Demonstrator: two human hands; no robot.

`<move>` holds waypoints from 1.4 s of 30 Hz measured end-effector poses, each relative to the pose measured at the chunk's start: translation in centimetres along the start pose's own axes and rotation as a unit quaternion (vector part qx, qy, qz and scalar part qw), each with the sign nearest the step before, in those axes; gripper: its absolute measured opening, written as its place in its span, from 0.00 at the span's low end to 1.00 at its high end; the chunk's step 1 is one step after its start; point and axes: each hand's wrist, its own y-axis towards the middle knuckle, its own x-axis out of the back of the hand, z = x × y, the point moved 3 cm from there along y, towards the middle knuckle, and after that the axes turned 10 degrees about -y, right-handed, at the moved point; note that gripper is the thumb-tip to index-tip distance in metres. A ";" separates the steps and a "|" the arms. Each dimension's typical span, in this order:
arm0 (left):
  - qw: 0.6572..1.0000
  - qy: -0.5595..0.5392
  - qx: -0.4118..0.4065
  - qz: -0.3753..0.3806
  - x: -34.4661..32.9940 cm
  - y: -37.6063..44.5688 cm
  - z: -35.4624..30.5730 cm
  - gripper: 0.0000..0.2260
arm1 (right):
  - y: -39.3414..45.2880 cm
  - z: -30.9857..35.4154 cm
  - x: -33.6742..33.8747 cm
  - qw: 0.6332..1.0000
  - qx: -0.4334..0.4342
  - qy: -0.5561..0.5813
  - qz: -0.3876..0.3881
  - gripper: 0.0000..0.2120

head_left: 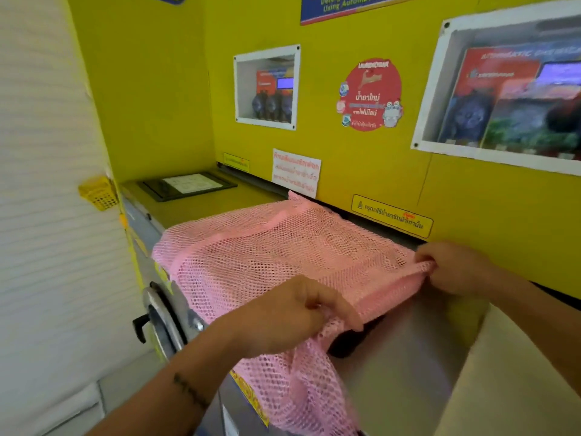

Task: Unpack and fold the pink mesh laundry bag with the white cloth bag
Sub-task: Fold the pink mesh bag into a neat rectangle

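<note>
Pink mesh laundry bag [267, 256] lies spread flat (open-weave netting), both hands pinching its edge.

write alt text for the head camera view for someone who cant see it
Two bare hands spread a pink mesh bag over the top of a washing machine, the left hand pinching its near edge and the right hand its right corner. Behind is a yellow wall with posters.

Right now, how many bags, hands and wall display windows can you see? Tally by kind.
Pink mesh laundry bag: 1
White cloth bag: 1
Hands: 2, left hand, right hand
Wall display windows: 2, small window, large window
Total: 6
</note>
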 end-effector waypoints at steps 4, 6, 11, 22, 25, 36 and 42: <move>0.999 -0.035 -0.006 -0.017 3.3 -0.7 0.8 0.20 | 2.8 3.1 4.1 0.980 0.008 -0.080 -0.184 0.10; 0.997 -0.059 -0.018 -0.041 5.4 -0.9 1.5 0.17 | 4.8 5.3 6.4 0.960 0.015 -0.120 -0.252 0.08; 0.988 -0.104 -0.044 -0.107 12.0 -1.5 2.8 0.04 | 11.5 12.3 10.3 0.933 0.011 -0.229 -0.278 0.05; 0.995 -0.005 -0.004 -0.103 31.0 -0.9 8.2 0.15 | 25.4 23.7 8.8 0.925 -0.012 -0.349 -0.149 0.13; 0.982 0.078 0.046 -0.164 35.4 1.0 10.6 0.16 | 28.3 26.1 6.5 0.940 -0.019 -0.314 -0.133 0.19; 0.925 0.378 0.038 -0.023 26.0 8.8 14.3 0.30 | 24.0 26.9 -0.5 0.991 -0.020 -0.121 -0.047 0.14; 0.921 0.387 0.019 -0.031 26.5 9.8 15.2 0.32 | 20.9 20.9 -1.3 0.995 -0.030 0.091 -0.033 0.14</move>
